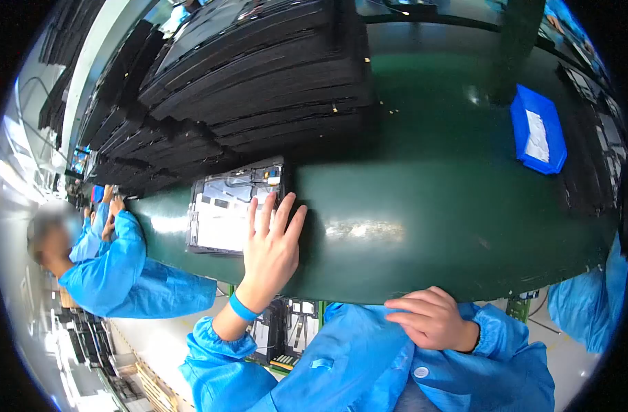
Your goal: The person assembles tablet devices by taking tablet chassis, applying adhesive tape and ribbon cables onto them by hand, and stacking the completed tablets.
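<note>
- Nearest to me is the blue coat [348,374] of the person wearing my camera.
- I see the right hand [434,319] at the near edge of the table [424,196]. Its fingers are close together and a bit bent. I can't tell if they hold anything.
- I see the left hand [274,240] with its fingers spread wide, over the right side of a flat device [218,223].
- That device lies on the table, near the left end. It has a dark frame and white parts inside.
- Just past it is a tall pile of black panels [279,86].
- Far right, I see a blue tray [556,141] with something white in it.
- At the left is another person in blue [115,278].
</note>
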